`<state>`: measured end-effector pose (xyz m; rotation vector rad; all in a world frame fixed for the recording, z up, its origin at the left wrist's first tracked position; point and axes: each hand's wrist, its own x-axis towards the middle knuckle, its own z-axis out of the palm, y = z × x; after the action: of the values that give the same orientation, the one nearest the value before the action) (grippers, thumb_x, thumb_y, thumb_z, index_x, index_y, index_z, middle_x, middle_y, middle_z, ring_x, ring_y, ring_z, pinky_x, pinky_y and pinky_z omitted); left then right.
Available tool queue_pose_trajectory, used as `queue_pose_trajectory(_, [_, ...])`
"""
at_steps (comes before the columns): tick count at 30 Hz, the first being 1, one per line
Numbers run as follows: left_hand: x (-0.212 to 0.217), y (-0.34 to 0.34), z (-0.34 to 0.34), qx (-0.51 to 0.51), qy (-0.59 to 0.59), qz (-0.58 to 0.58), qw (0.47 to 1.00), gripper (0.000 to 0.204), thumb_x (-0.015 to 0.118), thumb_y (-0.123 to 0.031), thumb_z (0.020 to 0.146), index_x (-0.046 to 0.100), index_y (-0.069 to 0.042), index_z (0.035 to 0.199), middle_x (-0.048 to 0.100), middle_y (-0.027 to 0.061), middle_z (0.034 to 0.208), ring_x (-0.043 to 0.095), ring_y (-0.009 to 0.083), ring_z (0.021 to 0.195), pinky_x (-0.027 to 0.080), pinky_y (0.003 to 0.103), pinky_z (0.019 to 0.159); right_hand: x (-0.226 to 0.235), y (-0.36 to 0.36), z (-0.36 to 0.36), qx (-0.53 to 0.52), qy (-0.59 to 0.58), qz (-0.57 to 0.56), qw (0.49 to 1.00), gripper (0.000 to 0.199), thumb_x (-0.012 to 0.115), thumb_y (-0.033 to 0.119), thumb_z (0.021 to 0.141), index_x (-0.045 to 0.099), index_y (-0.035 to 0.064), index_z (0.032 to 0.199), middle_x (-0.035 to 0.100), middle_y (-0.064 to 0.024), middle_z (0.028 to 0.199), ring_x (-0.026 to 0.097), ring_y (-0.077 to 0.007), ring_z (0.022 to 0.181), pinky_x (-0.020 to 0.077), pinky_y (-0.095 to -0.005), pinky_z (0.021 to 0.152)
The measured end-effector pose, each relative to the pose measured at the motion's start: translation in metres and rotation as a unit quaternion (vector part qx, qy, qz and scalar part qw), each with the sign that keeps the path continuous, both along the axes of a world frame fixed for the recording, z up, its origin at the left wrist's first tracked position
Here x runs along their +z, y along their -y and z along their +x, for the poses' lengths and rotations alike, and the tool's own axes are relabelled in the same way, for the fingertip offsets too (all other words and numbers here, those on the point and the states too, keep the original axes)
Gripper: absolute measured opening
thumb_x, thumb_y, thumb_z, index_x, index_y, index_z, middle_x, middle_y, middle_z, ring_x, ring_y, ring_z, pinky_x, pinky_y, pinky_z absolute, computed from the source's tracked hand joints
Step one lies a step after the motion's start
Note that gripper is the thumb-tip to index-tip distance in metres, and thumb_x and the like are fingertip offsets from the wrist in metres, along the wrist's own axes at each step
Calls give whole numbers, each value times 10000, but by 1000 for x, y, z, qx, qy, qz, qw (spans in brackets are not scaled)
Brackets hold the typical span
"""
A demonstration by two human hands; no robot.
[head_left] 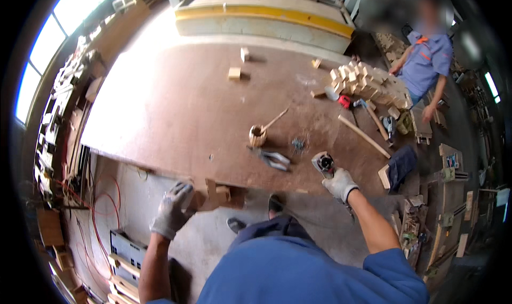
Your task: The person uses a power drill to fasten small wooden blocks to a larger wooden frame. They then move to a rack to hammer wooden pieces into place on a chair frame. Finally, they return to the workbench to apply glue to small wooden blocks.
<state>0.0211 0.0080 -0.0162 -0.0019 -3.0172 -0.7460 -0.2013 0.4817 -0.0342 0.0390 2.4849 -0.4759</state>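
My right hand (340, 184), in a pale work glove, is closed around a corded handheld power tool (323, 162). The tool's round silver-and-black head is over the near right of the brown tabletop (186, 117). At the near edge, my gloved left hand (174, 210) has its fingers stretched out beside a small wooden piece (217, 193). Whether its thumb touches the wood is unclear. Between the hands, farther in, lie pliers (271, 158) with grey handles. Behind them stands a small wooden pot (257, 136) with a stick (276, 119) leaning out.
Stacked wooden blocks (368, 82) cover the far right, near a hammer (377, 124), a red tool (344, 101) and a wooden rod (365, 136). Two blocks (234, 73) sit farther back. A person (428, 58) stands beyond the right side. Red hoses (109, 197) hang at lower left.
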Motion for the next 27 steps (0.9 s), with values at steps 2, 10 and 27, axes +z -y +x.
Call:
queue_pose_trajectory(2, [0,2,3,-9,-21,-4,1000,675,879,-100,636,644,-6,1261,661,237,1268,606,444,1217,513,490,1022,-23,-25,-26,4,-54,47,997,418,685,281,813,689,44,1157,714,-248,1140,661,-409,1136,527,-473,963])
queue_pose_trajectory(10, [-1,-5,5,39,-19,19,999,604,880,-111,629,668,-19,1187,680,215,1199,633,424,1138,542,470,965,-126,-92,-93,-39,-117,209,970,505,608,201,897,504,5,1351,691,-251,1204,676,-417,1127,526,-519,983])
queue_pose_trajectory(27, [-20,-6,12,74,-59,14,995,679,903,-186,614,677,-57,1240,687,178,1211,605,389,1203,514,465,1025,-17,176,74,337,-199,-332,858,353,638,243,899,681,18,1168,699,-224,1086,668,-400,1048,529,-483,941])
